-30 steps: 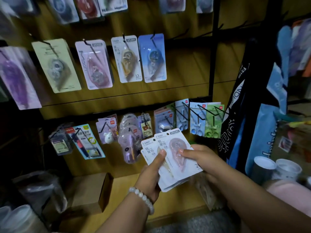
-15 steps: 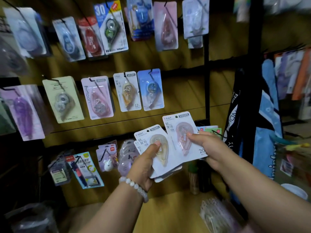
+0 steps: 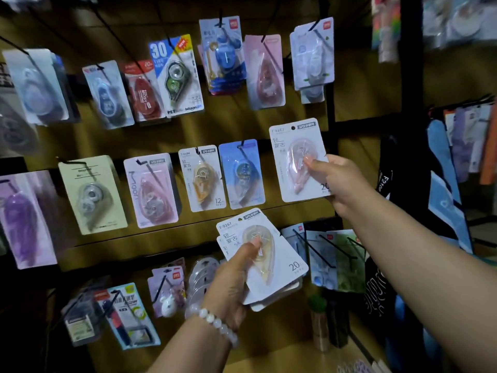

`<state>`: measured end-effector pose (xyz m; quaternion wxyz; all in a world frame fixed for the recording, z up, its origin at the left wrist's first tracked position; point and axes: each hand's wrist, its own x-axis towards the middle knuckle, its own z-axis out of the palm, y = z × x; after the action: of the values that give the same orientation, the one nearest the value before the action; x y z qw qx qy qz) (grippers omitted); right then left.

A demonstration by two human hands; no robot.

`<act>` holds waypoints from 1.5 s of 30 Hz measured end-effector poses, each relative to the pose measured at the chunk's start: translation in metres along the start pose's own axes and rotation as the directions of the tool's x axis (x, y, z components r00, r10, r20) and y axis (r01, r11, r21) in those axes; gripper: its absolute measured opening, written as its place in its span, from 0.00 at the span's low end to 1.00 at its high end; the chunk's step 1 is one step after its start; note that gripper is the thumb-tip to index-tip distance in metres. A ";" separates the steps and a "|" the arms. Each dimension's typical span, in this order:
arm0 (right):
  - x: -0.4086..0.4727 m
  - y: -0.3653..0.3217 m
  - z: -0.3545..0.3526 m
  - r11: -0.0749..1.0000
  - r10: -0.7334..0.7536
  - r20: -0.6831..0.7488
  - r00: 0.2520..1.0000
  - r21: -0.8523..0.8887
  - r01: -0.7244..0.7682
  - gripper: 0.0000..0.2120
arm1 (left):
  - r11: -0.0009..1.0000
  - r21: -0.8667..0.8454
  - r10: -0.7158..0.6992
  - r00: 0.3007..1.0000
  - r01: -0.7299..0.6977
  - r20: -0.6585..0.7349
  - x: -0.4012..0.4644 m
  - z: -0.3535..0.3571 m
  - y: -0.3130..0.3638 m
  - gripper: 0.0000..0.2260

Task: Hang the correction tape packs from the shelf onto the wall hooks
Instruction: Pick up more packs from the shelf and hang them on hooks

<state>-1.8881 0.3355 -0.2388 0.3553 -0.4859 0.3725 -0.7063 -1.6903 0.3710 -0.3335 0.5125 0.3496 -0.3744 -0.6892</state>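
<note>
From the head camera, your right hand point(image 3: 339, 181) pinches one pink correction tape pack point(image 3: 299, 160) at its blister, raised just right of the blue pack point(image 3: 242, 175) in the wall's middle row. Your left hand point(image 3: 233, 281) grips the fanned stack point(image 3: 265, 261), at least three cards, lower down. These look light, stiff but bendable; hold low, leaving the punched hole point(image 3: 293, 127) free for a hook.
</note>
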 end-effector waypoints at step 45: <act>-0.080 0.095 0.028 0.933 0.361 0.075 0.930 -0.032 -0.360 0.06 | 0.991 -0.131 0.029 0.993 -0.013 0.116 0.014 -0.019 -0.029 0.26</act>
<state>-1.8256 0.3551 -0.3486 0.4890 -0.4403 0.4472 -0.6059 -1.6901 0.3598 -0.3690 0.5184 0.2704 -0.3619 -0.7260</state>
